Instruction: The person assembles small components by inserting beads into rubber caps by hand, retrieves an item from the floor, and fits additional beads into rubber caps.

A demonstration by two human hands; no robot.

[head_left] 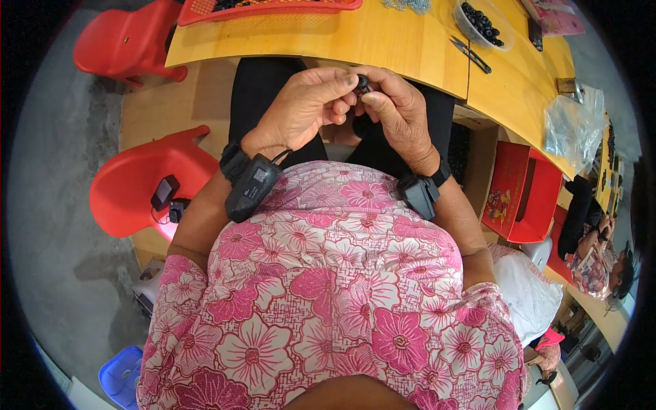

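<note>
Above my lap, at the table's near edge, my two hands meet fingertip to fingertip. Between them is a small round black part [363, 83], mostly covered by fingers. The thumb and forefinger of my left hand [304, 106] pinch it from one side. My right hand [402, 116] grips it from the other, with thumb and forefinger closed. Whether it is one piece or two joined, I cannot tell. Similar black pieces fill a clear plastic bowl [506, 42] on the table at the far right. Black thread snips [471, 56] lie just before that bowl.
On the yellow table [389, 51] stand a red plastic basket [266, 8] with dark pieces and a small silvery heap [407, 5]. A clear plastic bag [574, 130] hangs over the right edge. Red chairs [147, 179] stand left; a red box [523, 191] sits right. Another person [594, 263] sits far right.
</note>
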